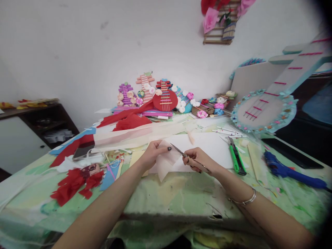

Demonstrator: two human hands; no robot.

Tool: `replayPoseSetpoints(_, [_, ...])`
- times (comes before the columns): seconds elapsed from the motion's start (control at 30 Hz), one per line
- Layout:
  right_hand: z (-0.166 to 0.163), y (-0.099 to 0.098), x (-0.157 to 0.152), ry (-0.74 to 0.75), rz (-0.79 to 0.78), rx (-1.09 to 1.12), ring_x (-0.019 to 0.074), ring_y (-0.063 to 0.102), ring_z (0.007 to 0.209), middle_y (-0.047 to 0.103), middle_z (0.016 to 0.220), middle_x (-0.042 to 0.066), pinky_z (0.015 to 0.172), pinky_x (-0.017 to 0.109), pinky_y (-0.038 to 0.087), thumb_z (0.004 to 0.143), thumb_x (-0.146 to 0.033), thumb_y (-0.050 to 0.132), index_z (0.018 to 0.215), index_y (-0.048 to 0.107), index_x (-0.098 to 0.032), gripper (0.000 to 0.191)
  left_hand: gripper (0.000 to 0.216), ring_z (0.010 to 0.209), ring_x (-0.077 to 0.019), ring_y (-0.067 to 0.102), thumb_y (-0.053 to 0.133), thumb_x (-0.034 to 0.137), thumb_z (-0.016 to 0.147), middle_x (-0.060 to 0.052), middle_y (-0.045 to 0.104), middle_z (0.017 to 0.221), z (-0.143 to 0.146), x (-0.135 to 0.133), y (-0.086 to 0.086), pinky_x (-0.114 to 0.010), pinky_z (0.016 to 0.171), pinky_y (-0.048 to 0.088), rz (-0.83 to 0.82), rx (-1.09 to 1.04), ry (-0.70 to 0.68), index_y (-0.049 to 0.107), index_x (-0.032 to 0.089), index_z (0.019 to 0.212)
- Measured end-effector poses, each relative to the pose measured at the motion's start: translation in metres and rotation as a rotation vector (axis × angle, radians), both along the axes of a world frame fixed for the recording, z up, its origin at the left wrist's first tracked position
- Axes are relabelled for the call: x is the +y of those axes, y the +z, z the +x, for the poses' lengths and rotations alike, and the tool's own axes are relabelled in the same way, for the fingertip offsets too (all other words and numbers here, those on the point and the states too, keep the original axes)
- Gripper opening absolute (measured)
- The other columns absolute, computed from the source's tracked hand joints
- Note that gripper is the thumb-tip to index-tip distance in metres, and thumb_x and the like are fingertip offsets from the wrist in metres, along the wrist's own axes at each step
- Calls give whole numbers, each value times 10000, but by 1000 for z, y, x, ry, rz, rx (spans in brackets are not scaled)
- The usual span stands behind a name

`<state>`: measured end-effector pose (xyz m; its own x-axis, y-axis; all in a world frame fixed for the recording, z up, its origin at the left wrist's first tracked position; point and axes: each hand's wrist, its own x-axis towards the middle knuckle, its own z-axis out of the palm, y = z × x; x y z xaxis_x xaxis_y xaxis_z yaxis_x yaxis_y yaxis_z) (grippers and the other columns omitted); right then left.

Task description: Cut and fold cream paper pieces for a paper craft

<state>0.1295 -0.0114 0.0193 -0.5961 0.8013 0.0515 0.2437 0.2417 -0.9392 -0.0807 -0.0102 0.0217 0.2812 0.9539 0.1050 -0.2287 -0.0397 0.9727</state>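
Between thumb and fingers, my left hand (153,152) pinches a folded piece of pale pink crepe paper (166,162), whose pointed corner hangs down. My right hand (198,159) grips a pair of metal tweezers or slim scissors (177,149); the exact kind is hard to make out. Its pointed tip reaches the paper's upper right edge, close to my left thumb. Beneath both hands lies a white sheet (207,141) on the green-stained table cover (155,197).
Right of my hands lie a green utility knife (236,157) and a blue glue gun (287,169). Red crepe scraps (68,186) lie at left. Small decorated paper instruments (165,100) line the wall, and a large pale blue one (264,110) leans at right.
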Motion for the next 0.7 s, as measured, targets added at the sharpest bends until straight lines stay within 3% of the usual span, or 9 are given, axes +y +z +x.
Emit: replayPoseSetpoints(0.7, [-2,-3,0,-81,-5,-53,37,320,306,347,424,-81,271,153,233,700,-451,602,610,483,-160,327,206,510,-93,542,742,257,612,7,621,620,0,1,0,-186,486,403,15,-5,11,641,119,726])
